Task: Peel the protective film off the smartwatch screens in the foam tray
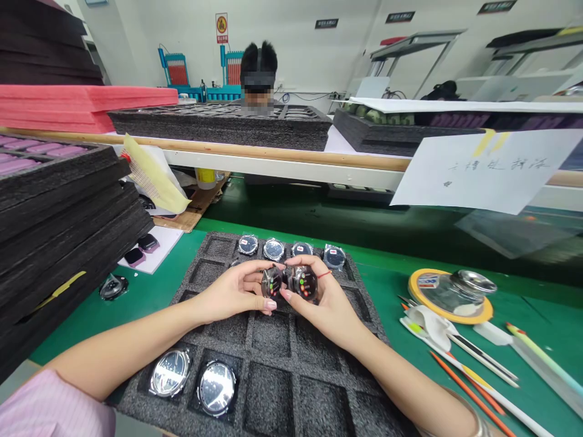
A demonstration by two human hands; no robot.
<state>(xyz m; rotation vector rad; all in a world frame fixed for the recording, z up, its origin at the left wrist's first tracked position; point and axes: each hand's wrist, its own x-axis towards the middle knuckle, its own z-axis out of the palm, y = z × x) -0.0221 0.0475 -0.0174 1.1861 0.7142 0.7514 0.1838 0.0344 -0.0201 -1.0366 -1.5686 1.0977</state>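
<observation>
1. At the far left, a stack of dark foam trays (68, 243) is topped by pink pieces; red foam sheets (91, 103) are seen behind it.
2. Beside the stack, a loose round watch (113, 287) is laid on the green worktop (157, 285), and two small rectangular watches (135, 257) are set near it, on and beside a white pad (161, 250).
3. Left of centre, a dark foam tray (268, 391) is spread under the forearms; two film-covered watches (217, 388) are seated side by side in its near row.
4. The first watch (272, 282) is gripped between the thumb and fingers of the left hand (243, 291), above the middle of the tray.
5. The second watch (305, 283), its screen also lit with coloured icons, is clasped in the right hand (323, 294) (whether the two watches touch cannot be told).
6. Beyond the hands, four round watches (274, 249) are lodged along the tray's far row.
7. On the right, a yellow ring (483, 313) is topped by a container with a shiny metal cap (471, 284); orange sticks (473, 394) are scattered in front.
</observation>
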